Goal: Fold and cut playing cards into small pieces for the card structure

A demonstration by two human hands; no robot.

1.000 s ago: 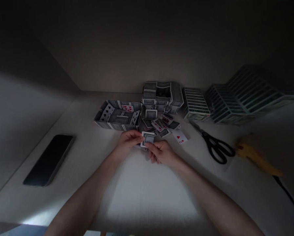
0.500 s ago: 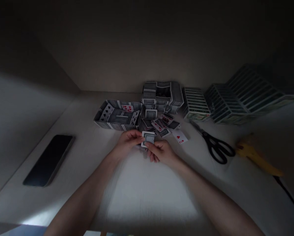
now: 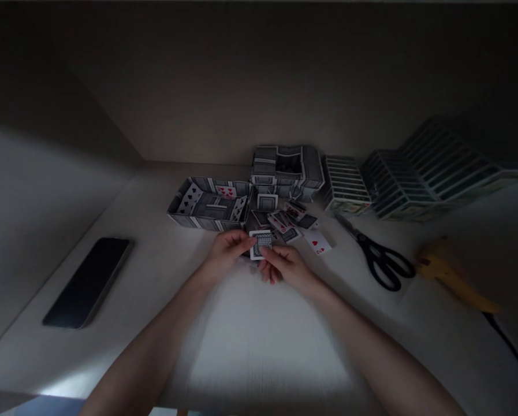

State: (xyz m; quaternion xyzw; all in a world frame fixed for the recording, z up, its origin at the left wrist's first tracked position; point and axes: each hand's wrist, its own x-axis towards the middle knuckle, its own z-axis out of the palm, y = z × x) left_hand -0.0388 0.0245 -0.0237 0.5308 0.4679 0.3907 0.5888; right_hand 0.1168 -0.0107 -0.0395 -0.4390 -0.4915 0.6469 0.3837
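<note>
Your left hand (image 3: 226,253) and right hand (image 3: 285,268) both grip one playing card (image 3: 261,244), back showing, just before the loose cards (image 3: 280,222) and near a two of hearts (image 3: 317,242).

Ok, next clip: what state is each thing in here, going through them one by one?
Left hand: fingers on the card's left edge.
Right hand: fingers on the card's lower right.
Playing card: held between both hands, patterned back showing.
Two of hearts: lying face up.
Loose cards: scattered, overlapping.
Walled card structure: standing, open-topped.
Scissors: blades closed, lying flat.
Phone: lying flat, screen dark.
</note>
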